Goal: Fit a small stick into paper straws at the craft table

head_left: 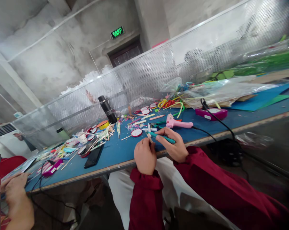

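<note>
Near the table's front edge, my right hand [174, 146] grips a teal pen [166, 138], its tip pointing left. Beside it my left hand [145, 155] is closed, pinching a small, thin pale piece [149, 136] whose kind I cannot make out. The pen's tip is close to this piece; whether they touch I cannot tell. Just beyond my hands lie a pink hot glue gun [179, 123] and a round white disc with a red rim [136, 133]. Green-handled pliers or scissors [160, 122] lie partly hidden behind the glue gun.
A black bottle [107, 109] stands at the back of the blue table [125, 146]. A black phone [94, 157] lies left of craft sticks [107, 134]. Right are a magenta box [211, 114] with a black cable and plastic-covered sheets [257, 99]. Another person's hand [16, 185] is far left.
</note>
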